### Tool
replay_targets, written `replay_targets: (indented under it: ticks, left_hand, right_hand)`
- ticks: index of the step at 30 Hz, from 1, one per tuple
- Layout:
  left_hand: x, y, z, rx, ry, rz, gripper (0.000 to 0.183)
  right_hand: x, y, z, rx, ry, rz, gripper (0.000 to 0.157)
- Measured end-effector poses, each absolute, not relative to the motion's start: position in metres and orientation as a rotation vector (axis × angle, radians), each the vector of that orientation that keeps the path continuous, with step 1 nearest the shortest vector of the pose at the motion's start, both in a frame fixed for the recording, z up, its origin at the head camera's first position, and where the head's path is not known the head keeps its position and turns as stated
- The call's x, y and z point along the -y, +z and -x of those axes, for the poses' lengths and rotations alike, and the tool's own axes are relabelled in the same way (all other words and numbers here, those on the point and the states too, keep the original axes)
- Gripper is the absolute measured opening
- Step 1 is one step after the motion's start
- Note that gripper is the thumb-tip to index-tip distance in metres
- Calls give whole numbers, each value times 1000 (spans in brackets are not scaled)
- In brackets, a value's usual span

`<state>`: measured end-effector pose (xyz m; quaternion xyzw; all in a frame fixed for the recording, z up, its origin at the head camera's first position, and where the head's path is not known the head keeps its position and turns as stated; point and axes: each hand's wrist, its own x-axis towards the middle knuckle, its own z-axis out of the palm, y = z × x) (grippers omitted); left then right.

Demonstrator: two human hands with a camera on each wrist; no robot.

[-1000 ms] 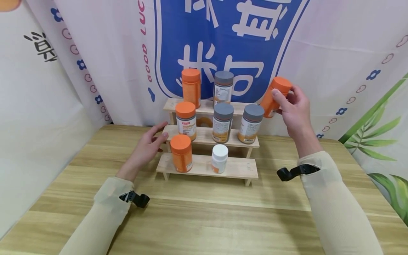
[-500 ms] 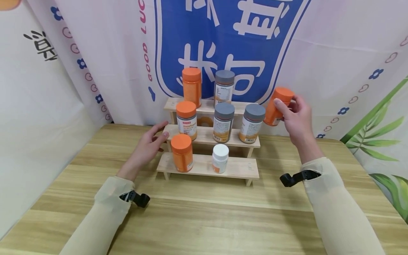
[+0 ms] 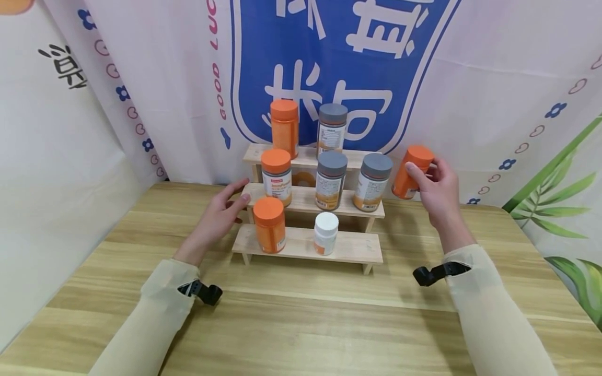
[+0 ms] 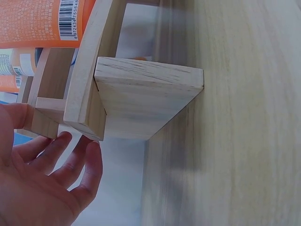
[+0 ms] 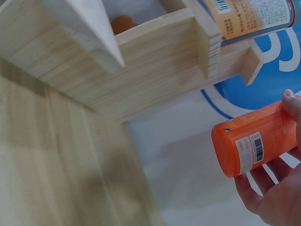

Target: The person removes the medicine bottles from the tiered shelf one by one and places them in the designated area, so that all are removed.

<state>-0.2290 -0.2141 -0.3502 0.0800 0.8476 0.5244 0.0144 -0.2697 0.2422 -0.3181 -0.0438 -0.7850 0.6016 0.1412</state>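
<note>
My right hand (image 3: 439, 190) grips an orange jar (image 3: 410, 175) with an orange lid, thumb on the near side. The jar tilts slightly, off the right end of the wooden stepped display stand (image 3: 350, 246); the right wrist view shows its base and barcode label (image 5: 249, 150). My left hand (image 3: 221, 209) holds the left end of the stand's middle tier between thumb and fingers. In the left wrist view, the thumb (image 4: 19, 115) lies against the wood with the fingers curved below. Nearest it are an orange-lidded jar with a white label (image 3: 277, 185) and an orange jar (image 3: 269, 230).
A grey-lidded jar (image 3: 373, 185) stands at the middle tier's right end, another grey-lidded jar (image 3: 331, 183) beside it. An orange jar (image 3: 285, 130) and a grey-lidded jar (image 3: 332, 130) share the top tier. A small white bottle (image 3: 325, 235) is on the bottom tier. A printed curtain (image 3: 479, 104) hangs behind.
My right hand has lowered the orange jar from top-tier height to about middle-tier height, right of the stand, shifting slightly rightward. My left hand has stayed at the stand's left end.
</note>
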Motion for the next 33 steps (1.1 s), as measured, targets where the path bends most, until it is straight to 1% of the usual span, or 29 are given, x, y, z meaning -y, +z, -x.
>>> replay_targets:
  ticks: [8,22,33]
  left_hand:
    - [213,-351,230,-2638,1637,-260,61]
    - [214,-354,231,-2635,1667,-279,60]
    - [215,-355,231,-2622,1683,-272,60]
  right_hand:
    - [-247,-335,270,2277,1746,160,69]
    - [-256,-361,272,2303,1716,224,69]
    - [-255,-370,269,2348,1746,327,79]
